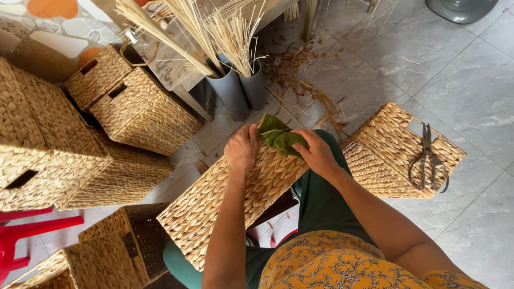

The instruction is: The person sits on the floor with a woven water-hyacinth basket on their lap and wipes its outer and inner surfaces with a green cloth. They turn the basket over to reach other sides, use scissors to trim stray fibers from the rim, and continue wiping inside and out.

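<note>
A green cloth [279, 135] lies bunched at the upper end of a woven basket [235, 200], which rests tilted across the person's lap. The right hand [317, 152] presses on the cloth, fingers curled over its lower edge and gripping it. The left hand [242, 148] rests just beside it on the basket's top rim, fingers bent over the edge and out of sight, so how tightly they hold cannot be told. The basket's long axis runs on a diagonal, from lower left near the person's knee up toward the right, where the cloth sits; its broad woven side faces the camera.

The floor [471, 91] is of large grey tiles, littered near the top with dry brown fibre scraps [300, 80]. To the right a second basket [399, 150] lies on the tiles with a pair of scissors [428, 160] resting on it. Beyond the hands, two grey tubes [243, 88] stand upright holding pale straw stalks. More woven baskets [80, 139] are stacked at the left, with a red plastic stool [21, 235] at the lower left edge.
</note>
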A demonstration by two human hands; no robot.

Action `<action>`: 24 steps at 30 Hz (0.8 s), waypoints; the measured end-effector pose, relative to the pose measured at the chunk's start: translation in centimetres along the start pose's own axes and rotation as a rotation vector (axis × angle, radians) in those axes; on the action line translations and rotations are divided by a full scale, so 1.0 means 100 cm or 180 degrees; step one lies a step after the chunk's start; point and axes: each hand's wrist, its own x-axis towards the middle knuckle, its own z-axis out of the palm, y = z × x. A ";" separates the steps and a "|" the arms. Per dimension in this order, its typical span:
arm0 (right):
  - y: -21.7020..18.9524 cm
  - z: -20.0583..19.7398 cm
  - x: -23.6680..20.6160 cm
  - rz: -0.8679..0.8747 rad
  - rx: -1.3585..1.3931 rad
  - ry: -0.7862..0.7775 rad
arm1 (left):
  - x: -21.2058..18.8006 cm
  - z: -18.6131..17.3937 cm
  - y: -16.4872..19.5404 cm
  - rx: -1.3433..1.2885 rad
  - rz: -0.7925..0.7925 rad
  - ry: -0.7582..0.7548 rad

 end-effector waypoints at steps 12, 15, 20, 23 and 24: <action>0.037 0.013 -0.024 0.1349 0.2621 -0.0028 | -0.032 -0.053 0.007 0.0110 -0.0727 0.0017; 0.034 0.016 -0.015 0.1730 0.3086 0.0434 | -0.051 -0.094 -0.011 -0.0554 -0.0684 0.0315; 0.029 -0.015 0.016 0.1538 0.3286 0.0835 | -0.073 -0.144 -0.035 -0.2717 0.0278 0.1201; 0.012 -0.028 0.007 0.1368 0.3238 0.0552 | -0.096 -0.159 -0.064 -0.3076 0.0396 0.1608; 0.005 -0.027 0.001 0.1230 0.3269 0.0453 | -0.099 -0.160 -0.074 -0.3222 0.0347 0.1686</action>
